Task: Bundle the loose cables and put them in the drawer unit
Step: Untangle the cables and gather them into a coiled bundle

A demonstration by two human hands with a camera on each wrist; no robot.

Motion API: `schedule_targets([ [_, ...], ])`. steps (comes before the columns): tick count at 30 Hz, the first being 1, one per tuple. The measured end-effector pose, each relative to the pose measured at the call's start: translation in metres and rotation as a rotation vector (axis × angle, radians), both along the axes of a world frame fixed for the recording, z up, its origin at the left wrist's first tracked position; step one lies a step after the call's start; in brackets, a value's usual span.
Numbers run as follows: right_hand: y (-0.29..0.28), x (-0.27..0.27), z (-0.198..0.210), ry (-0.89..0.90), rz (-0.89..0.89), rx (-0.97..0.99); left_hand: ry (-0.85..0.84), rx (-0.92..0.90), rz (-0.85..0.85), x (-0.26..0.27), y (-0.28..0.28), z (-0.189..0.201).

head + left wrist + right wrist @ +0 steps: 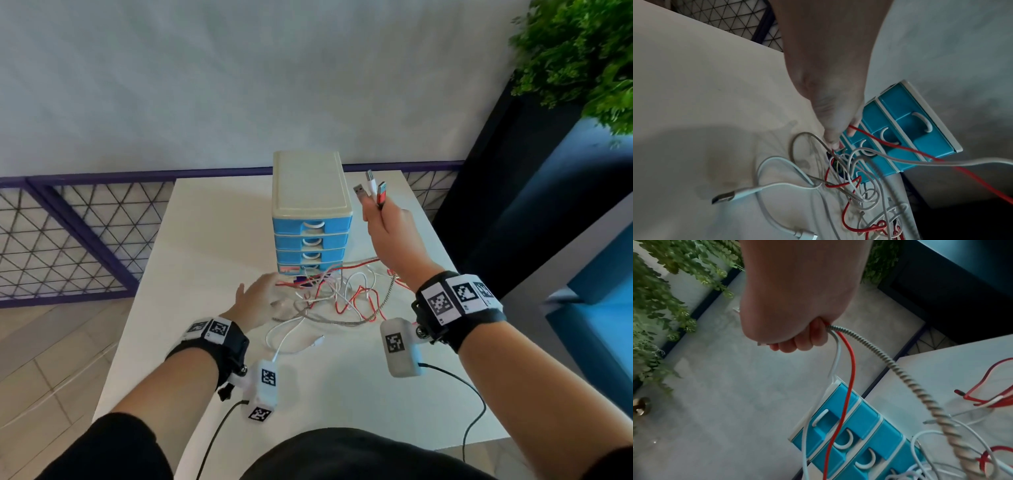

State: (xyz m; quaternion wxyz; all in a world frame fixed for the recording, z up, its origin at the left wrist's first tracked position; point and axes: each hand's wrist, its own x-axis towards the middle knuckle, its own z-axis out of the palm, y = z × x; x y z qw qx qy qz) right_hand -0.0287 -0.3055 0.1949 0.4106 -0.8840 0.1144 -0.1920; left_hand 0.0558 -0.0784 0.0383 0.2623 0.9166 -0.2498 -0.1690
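Raised above the white counter [219, 240] just right of the small plastic drawer unit with cream shell and four blue drawers [310, 192]: the right hand [387, 229], fist clenched round three cable ends, their plugs sticking up past the thumb, namely a dark metal USB plug [359, 190], a white one [371, 180] and a red one [382, 195]. Trailing down from that fist in the right wrist view: a thin red cable [846, 373], a white cable [836, 352] and a grey spring-wrapped cable [906, 378]. Low over the counter, the left hand [258, 301], fingers extended and slack, fingertips at the edge of the tangle, gripping nothing. Heaped directly in front of the unit's bottom drawer and spreading toward the near edge: the loose tangled mass of red, white and grey cables [339, 298], one white loop with a connector [318, 341] lying nearest.

Likely light and limp, the thin red and white cords; prone to snag on each other if pulled hard. Probably stiffer and springier, the coil-wrapped one, and apt to resist tight winding. Best held at the plug ends, as now, then drawn through the free hand to straighten before looping. Light too, by the look of it, the plastic unit, so liable to slide when a drawer is pulled by its white curved handle [923, 121].

No brand, label or legible writing on cables or drawers. Only square black-and-white coded markers on the wrist bands [455, 298].
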Motion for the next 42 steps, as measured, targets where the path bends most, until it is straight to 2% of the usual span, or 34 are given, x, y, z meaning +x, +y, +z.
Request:
schedule_targets([
  [2,0.002,0.001,-0.002,-0.016,0.006,0.074,-0.051,-0.204,0.042,0.003,0.002,0.006],
  [4,0.006,0.004,-0.006,-0.018,-0.008,0.122,-0.063,-0.251,0.129,0.002,0.009,0.008],
  [7,0.012,0.007,-0.011,0.002,-0.021,0.174,0.03,-0.055,0.233,-0.004,0.026,-0.006],
  [11,0.021,0.009,-0.012,0.082,0.038,0.253,0.275,0.247,0.07,-0.026,0.034,-0.03],
  [14,0.026,0.008,-0.011,0.113,0.092,0.205,0.245,0.395,-0.085,-0.044,0.029,-0.04],
  [17,0.026,0.007,-0.01,0.133,0.152,0.063,0.187,0.408,-0.128,-0.049,0.028,-0.035],
  [20,0.02,0.01,-0.011,0.099,0.129,-0.023,0.12,0.266,-0.067,-0.037,0.025,-0.012],
  [23,0.017,0.019,-0.012,0.119,0.065,0.009,-0.014,-0.059,-0.025,-0.021,0.014,0.032],
  [26,0.018,0.029,-0.014,0.147,0.12,0.239,-0.039,-0.373,0.012,-0.012,-0.003,0.084],
  [31,0.027,0.03,-0.008,0.113,0.308,0.688,0.075,-0.719,0.012,-0.006,-0.034,0.153],
  [34,0.034,0.025,-0.001,0.098,0.437,0.94,0.054,-0.916,0.131,-0.002,-0.047,0.17],
  [37,0.044,0.023,0.008,0.118,0.436,1.0,0.043,-0.984,0.179,0.001,-0.058,0.167],
  [39,0.047,0.027,0.01,0.094,0.394,1.068,0.203,-1.038,0.221,-0.003,-0.065,0.163],
  [40,0.048,0.03,0.011,0.072,0.372,1.098,0.355,-1.074,0.217,-0.009,-0.069,0.164],
  [41,0.048,0.032,0.012,0.051,0.345,1.115,0.474,-1.06,0.186,-0.015,-0.072,0.161],
  [42,0.047,0.035,0.014,0.035,0.318,1.121,0.515,-0.966,0.125,-0.022,-0.072,0.159],
])
